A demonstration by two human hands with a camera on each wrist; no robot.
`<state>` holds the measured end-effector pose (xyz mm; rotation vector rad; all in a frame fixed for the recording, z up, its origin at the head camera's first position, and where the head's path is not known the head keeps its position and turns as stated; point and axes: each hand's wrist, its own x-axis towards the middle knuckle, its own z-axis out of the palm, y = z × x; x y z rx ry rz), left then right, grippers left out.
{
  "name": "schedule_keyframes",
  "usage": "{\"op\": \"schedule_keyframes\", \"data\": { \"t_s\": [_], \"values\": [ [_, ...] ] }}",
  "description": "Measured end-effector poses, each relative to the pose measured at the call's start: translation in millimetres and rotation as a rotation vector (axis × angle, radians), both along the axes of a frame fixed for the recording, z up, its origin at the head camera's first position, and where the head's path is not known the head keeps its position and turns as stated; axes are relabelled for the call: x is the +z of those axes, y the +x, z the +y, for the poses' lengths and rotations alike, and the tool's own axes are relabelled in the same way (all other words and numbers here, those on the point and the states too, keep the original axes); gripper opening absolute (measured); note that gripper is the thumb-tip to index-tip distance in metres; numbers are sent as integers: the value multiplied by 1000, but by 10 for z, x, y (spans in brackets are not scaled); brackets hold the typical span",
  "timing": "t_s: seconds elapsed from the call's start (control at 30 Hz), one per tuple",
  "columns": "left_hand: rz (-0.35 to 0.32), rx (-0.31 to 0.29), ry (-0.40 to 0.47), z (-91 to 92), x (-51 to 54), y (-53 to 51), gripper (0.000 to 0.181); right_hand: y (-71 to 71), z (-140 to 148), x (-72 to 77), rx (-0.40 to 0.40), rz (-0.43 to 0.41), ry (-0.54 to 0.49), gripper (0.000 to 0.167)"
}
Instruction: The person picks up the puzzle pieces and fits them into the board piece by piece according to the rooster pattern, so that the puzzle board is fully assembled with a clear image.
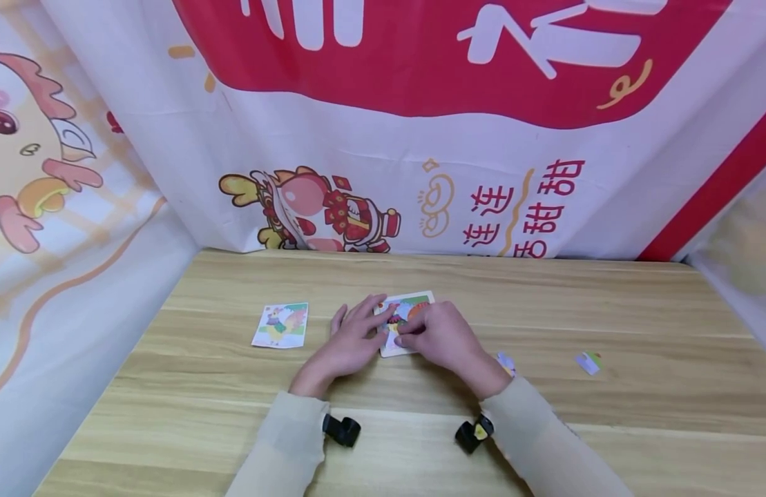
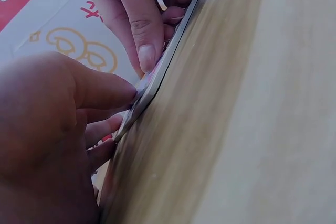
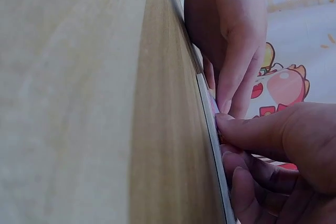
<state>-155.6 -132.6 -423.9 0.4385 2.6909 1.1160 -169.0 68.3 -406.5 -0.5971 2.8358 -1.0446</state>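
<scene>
A jigsaw puzzle board (image 1: 415, 299) with a pale rim lies flat between the two hands, its coloured picture partly covered. My left hand (image 1: 353, 339) rests along its left side, fingers spread and fairly straight, with fingertips touching the board. From the right, my right hand (image 1: 445, 336) reaches over it; thumb and index finger pinch at a puzzle piece low on the picture, which the fingers mostly hide. In the left wrist view the right thumb (image 2: 148, 56) bears down on the surface. The board's edge (image 3: 209, 124) shows side-on in the right wrist view.
A square picture card (image 1: 282, 326) of a cartoon animal lies to the left. One loose puzzle piece (image 1: 505, 363) is beside the right wrist, and another piece (image 1: 588, 362) lies farther right. A printed cloth (image 1: 358, 179) hangs at the table's back edge.
</scene>
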Motion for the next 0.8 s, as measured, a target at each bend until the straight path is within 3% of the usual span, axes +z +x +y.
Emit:
{"op": "schedule_keyframes", "data": {
  "t_s": [0.1, 0.23, 0.4, 0.5, 0.8],
  "values": [
    [1, 8, 6, 5, 15, 7, 51, 15, -11, 19, 13, 11, 47, 11],
    [29, 14, 29, -2, -55, -18, 52, 23, -18, 41, 20, 34, 80, 15],
    [47, 25, 8, -14, -179, -85, 52, 7, 5, 32, 58, 73, 27, 15],
    [40, 28, -3, -17, -195, -105, 52, -10, 32, 13, 94, 83, -12, 10],
    [87, 23, 23, -20, -192, -86, 52, -53, 64, -36, 81, 6, -50, 10]
  ]
}}
